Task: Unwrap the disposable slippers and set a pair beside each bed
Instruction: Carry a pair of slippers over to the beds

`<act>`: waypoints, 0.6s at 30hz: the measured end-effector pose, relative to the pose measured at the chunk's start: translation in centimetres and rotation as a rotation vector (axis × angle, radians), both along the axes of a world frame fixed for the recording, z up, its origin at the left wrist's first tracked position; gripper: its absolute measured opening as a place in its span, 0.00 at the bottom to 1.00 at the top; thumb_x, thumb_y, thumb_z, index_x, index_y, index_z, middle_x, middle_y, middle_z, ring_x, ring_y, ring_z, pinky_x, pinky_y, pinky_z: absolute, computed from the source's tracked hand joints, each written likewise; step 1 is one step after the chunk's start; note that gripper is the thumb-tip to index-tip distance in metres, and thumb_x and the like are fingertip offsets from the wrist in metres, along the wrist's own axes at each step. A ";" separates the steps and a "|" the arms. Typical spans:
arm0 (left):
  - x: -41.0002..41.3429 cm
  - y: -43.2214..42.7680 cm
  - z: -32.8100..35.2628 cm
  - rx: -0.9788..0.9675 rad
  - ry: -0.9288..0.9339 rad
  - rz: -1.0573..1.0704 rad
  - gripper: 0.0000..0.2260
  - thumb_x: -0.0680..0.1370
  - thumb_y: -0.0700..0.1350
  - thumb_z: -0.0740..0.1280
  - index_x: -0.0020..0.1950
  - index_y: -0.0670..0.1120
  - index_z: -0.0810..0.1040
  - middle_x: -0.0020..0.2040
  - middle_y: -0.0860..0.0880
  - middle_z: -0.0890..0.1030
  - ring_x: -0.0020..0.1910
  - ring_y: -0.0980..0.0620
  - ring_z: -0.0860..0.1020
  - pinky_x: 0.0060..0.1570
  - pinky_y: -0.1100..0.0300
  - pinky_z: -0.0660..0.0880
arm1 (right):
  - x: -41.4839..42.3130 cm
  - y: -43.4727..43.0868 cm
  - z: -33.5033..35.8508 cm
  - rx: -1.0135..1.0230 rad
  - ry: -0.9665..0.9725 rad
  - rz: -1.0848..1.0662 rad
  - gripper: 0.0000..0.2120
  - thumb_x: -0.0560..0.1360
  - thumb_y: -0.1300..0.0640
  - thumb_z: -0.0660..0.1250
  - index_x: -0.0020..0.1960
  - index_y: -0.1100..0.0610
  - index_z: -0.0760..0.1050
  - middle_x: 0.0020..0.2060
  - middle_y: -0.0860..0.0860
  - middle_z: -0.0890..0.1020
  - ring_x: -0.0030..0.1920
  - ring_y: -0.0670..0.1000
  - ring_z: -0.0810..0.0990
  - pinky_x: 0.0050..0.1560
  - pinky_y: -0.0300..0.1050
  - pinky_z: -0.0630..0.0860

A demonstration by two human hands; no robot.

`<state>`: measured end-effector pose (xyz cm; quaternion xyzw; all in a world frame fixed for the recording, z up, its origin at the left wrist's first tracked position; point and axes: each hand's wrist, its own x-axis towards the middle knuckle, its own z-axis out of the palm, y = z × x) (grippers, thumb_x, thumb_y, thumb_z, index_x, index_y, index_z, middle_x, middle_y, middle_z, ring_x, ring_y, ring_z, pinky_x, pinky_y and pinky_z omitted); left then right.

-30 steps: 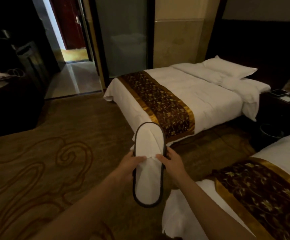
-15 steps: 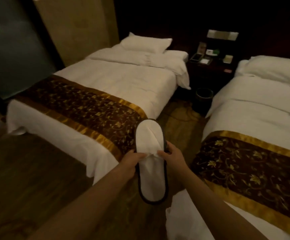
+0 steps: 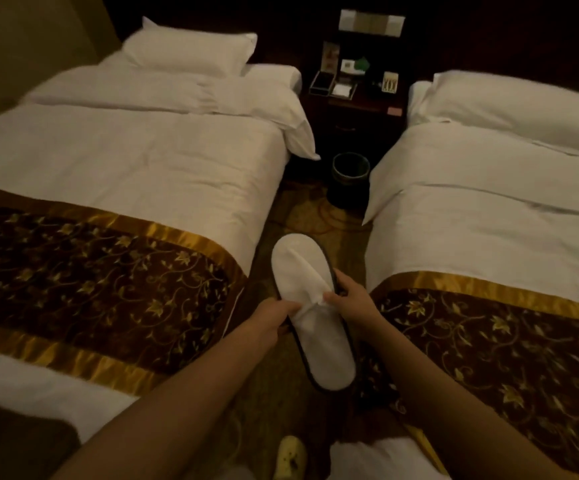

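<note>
White terry, dark-trimmed: that was the slipper (image 3: 310,313) I had up in the aisle between the two beds, toe pointing away from me, above the patterned carpet (image 3: 310,216). Dim light swallowed a lot; I couldn't tell whether a second slipper lay stacked behind the first, only a dark edge peeking out by my right fingers. Both beds ran off the frame, the left bed (image 3: 125,161) at its left and near end, the right bed (image 3: 495,202) at the right. Small items on the nightstand (image 3: 357,98) were too blurred for me to name. A dark waste bin (image 3: 350,173) stood on the floor below it, and I couldn't make out anything inside. Something pale and yellowish (image 3: 290,457) sat at the bottom edge, cut off, unclear. My left hand (image 3: 269,322) gripped the slipper's left edge at mid-length, thumb on top, fingers curled under. My right hand (image 3: 352,299) pinched the upper's gathered fabric with the thumb, fingers wrapped round the right rim.
</note>
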<state>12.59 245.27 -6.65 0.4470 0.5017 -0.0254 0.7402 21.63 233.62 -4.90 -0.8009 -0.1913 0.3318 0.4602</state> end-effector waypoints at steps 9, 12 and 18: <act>15.2 8.5 -3.9 -0.108 -0.022 -0.015 0.18 0.74 0.33 0.67 0.64 0.37 0.70 0.60 0.38 0.77 0.43 0.46 0.77 0.37 0.54 0.77 | 14.7 8.7 -4.1 -0.199 -0.035 0.061 0.42 0.72 0.45 0.68 0.76 0.55 0.48 0.75 0.55 0.58 0.72 0.56 0.61 0.71 0.54 0.62; 21.2 10.9 -9.0 -0.112 -0.052 0.005 0.21 0.74 0.33 0.67 0.67 0.38 0.68 0.61 0.37 0.76 0.48 0.42 0.78 0.43 0.50 0.78 | 19.6 10.9 -9.1 -0.317 -0.135 0.137 0.55 0.63 0.37 0.72 0.76 0.53 0.41 0.76 0.54 0.53 0.74 0.58 0.57 0.71 0.58 0.61; 29.5 12.2 -24.3 -0.218 -0.003 0.021 0.19 0.77 0.33 0.63 0.68 0.40 0.67 0.65 0.37 0.74 0.61 0.38 0.75 0.47 0.46 0.75 | 27.1 11.9 -25.0 -0.597 -0.303 0.290 0.58 0.64 0.37 0.71 0.75 0.57 0.35 0.75 0.57 0.51 0.73 0.61 0.55 0.71 0.59 0.59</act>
